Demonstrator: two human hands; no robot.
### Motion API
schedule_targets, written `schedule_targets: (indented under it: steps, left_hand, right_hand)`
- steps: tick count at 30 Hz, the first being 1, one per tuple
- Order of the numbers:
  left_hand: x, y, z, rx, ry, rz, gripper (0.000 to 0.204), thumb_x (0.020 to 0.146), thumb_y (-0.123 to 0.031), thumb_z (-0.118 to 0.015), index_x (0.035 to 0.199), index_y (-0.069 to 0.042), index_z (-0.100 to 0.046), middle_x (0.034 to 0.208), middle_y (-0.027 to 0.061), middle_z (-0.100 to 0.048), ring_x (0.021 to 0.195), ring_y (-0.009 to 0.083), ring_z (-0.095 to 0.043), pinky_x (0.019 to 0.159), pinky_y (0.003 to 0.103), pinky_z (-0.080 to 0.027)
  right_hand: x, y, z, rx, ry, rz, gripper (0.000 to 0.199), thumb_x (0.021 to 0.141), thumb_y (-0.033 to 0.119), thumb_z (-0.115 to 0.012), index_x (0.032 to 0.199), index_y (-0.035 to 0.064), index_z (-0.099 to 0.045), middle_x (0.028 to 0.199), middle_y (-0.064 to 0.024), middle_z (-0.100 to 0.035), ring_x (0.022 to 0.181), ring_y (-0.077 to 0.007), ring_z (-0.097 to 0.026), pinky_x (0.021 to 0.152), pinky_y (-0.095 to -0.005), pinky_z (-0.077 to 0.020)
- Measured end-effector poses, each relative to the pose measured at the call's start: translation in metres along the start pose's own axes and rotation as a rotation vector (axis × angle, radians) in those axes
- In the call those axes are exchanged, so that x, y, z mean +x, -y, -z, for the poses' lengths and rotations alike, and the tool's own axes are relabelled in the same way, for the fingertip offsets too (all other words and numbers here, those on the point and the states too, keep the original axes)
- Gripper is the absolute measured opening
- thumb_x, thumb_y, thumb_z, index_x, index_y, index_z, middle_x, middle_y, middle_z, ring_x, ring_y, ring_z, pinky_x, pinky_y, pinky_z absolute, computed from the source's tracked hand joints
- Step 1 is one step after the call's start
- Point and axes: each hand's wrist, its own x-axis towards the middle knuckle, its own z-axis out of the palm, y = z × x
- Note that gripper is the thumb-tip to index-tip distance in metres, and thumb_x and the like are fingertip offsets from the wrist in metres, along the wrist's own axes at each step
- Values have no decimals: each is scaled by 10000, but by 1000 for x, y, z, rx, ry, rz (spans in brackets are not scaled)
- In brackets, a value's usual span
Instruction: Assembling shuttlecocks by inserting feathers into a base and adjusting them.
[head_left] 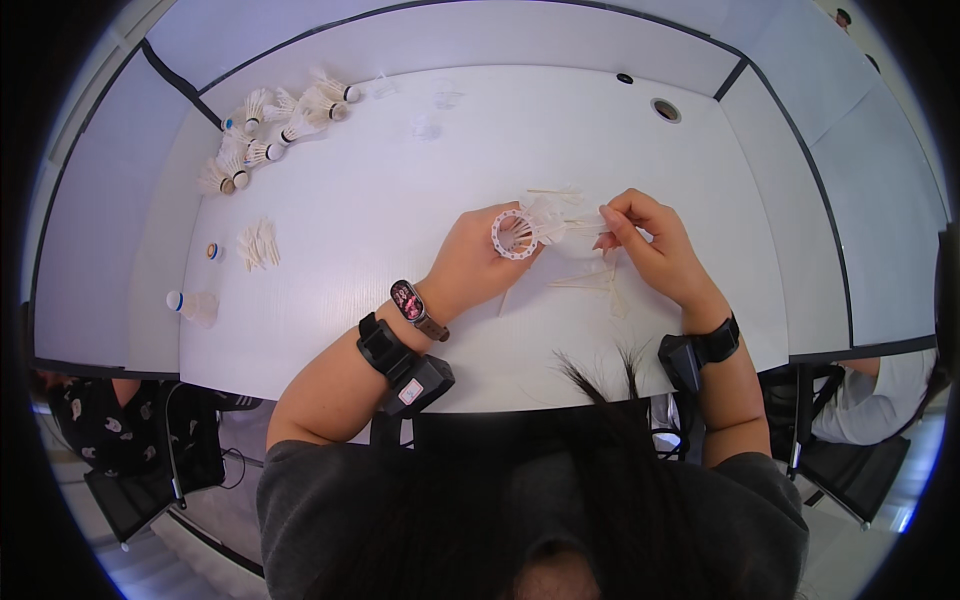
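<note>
My left hand point(468, 252) is closed around a white round holder point(497, 222) with small holes along its rim. Thin quills show inside its opening, and pale feather vanes point(547, 212) spread out on its far side. Close by on the right, my right hand point(652, 245) pinches a white feather point(585, 225) between thumb and fingertips, its other end reaching toward the holder. Whether the feather is joined to the holder I cannot tell. Loose feathers point(617, 297) lie on the table below my right hand.
Several shuttlecocks point(265, 150) are heaped at the far left of the white table point(400, 190). Nearer lie a pile of short quills point(259, 244), a small round cork piece point(213, 251) and a blue-banded shuttlecock point(195, 304). Clear plastic pieces point(425, 126) lie toward the back. Partitions point(560, 35) surround the table.
</note>
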Motion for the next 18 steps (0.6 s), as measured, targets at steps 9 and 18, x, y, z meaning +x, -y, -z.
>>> schedule_targets:
  steps: [9, 18]
  left_hand:
    - [-1, 7, 1, 58, 157, -106, 214, 850, -41, -701, 1060, -5, -707, 897, 77, -730, 787, 140, -672, 714, 295, -525]
    - [0, -1, -3, 2, -53, -72, 197, 886, -126, -763, 982, 29, -689, 804, 67, -706, 702, 85, -607, 658, 256, -505]
  right_hand:
    - [1, -10, -7, 248, -84, -64, 199, 1063, 198, -548, 1003, 14, -593, 722, 4, -579, 657, -57, -575, 648, -217, -481]
    - [1, -9, -4, 197, -107, -89, 198, 1044, 189, -588, 956, 12, -606, 723, 24, -562, 626, -48, -552, 620, -207, -467]
